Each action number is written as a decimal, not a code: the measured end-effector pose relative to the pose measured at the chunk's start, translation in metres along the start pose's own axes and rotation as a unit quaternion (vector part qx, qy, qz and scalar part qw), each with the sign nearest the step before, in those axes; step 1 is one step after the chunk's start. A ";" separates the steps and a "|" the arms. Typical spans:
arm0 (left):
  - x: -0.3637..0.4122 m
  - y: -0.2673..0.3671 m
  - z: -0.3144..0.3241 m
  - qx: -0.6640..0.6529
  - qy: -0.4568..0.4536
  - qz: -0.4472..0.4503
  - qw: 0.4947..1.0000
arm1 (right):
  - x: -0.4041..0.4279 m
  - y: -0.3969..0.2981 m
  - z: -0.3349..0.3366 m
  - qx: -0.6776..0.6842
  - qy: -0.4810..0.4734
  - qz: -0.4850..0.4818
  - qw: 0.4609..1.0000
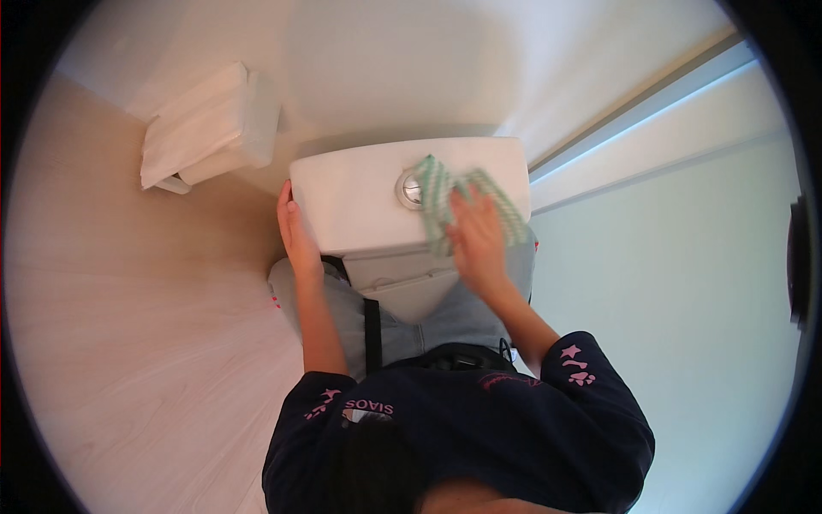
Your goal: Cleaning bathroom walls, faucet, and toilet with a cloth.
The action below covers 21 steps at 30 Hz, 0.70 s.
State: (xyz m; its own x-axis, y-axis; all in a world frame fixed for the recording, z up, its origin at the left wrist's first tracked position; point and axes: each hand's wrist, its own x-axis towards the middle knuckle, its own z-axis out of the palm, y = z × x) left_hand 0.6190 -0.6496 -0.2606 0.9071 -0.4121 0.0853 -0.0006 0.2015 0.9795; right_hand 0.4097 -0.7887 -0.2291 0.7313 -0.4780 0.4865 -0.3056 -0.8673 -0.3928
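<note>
My right hand (476, 241) is on a green-and-white striped cloth (435, 202), pressing it against the top of a white toilet tank lid (359, 199). Both hand and cloth are slightly blurred. The cloth lies bunched on the right part of the lid and covers the right edge of the round chrome flush button (409, 189). Against the left end of the tank rests my left hand (297, 234), its fingers stretched along the side and holding no loose item. Below the tank's front edge, part of the toilet's seat or cover (404, 292) shows between my legs.
A toilet paper holder (257, 122) with white paper (196, 128) hanging over it juts out at the upper left. Wood-patterned panelling (148, 276) runs down the left. On the right stands a pale green panel (642, 276), with a dark fitting (798, 263) at its far edge.
</note>
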 end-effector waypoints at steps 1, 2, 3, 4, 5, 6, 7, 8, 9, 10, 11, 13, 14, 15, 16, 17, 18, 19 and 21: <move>-0.002 -0.002 -0.001 0.001 0.001 0.000 1.000 | 0.003 -0.016 0.007 0.048 -0.001 -0.016 0.999; -0.004 -0.002 -0.003 -0.016 0.016 0.016 1.000 | 0.014 -0.029 0.019 0.073 0.000 -0.028 0.997; -0.005 -0.002 -0.003 -0.035 0.030 0.034 0.998 | 0.029 -0.043 0.032 0.097 0.002 -0.041 0.994; -0.008 -0.002 -0.002 -0.035 0.025 0.035 0.998 | 0.043 -0.059 0.046 0.048 -0.034 -0.081 0.995; -0.014 -0.003 -0.004 -0.078 0.032 0.047 0.995 | 0.056 -0.073 0.060 -0.002 -0.070 -0.117 0.991; -0.021 0.001 -0.007 -0.120 0.037 0.059 0.990 | 0.070 -0.084 0.074 0.018 -0.069 -0.135 0.988; -0.028 0.010 -0.009 -0.117 0.028 0.063 0.991 | 0.083 -0.093 0.085 0.038 -0.067 -0.153 0.985; -0.038 0.017 -0.010 -0.011 0.083 0.104 0.991 | 0.092 -0.096 0.094 0.037 -0.058 -0.142 0.987; -0.043 0.025 -0.014 0.096 0.143 0.149 0.974 | 0.101 -0.101 0.099 0.048 -0.084 -0.149 0.984; -0.043 0.031 -0.017 0.100 0.135 0.153 0.974 | 0.107 -0.102 0.101 0.058 -0.110 -0.155 0.980; -0.042 0.038 -0.017 0.178 0.086 0.198 0.960 | 0.109 -0.095 0.099 0.058 -0.103 -0.147 0.982; -0.035 0.046 -0.015 0.257 0.054 0.246 0.933 | 0.112 -0.082 0.085 0.413 -0.142 -0.053 0.898; -0.025 0.048 -0.004 0.409 -0.013 0.247 0.878 | 0.110 -0.071 0.075 0.432 -0.117 0.009 0.894; -0.016 0.042 0.009 0.546 -0.085 0.234 0.800 | 0.103 -0.052 0.058 0.443 -0.094 0.078 0.888; -0.009 0.040 0.021 0.561 -0.097 0.229 0.790 | 0.098 -0.033 0.037 0.350 -0.030 0.064 0.934; 0.000 0.037 0.035 0.573 -0.107 0.226 0.780 | 0.094 -0.008 0.018 0.226 -0.014 0.066 0.972; 0.006 0.037 0.051 0.570 -0.101 0.225 0.783 | 0.088 0.026 0.012 0.125 0.062 0.047 0.989; 0.014 0.033 0.064 0.594 -0.133 0.262 0.749 | 0.082 0.060 0.004 0.057 0.073 0.041 0.995; 0.018 0.027 0.085 0.618 -0.159 0.289 0.714 | 0.071 0.076 -0.009 -0.089 0.024 0.109 0.990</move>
State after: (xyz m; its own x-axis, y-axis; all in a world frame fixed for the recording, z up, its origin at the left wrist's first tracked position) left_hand 0.5990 -0.7273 -0.2174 0.4643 -0.7979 0.3844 -0.8848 -0.4376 0.1604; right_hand 0.4334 -0.8898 -0.2173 0.6083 -0.6588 0.4426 -0.5583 -0.7516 -0.3513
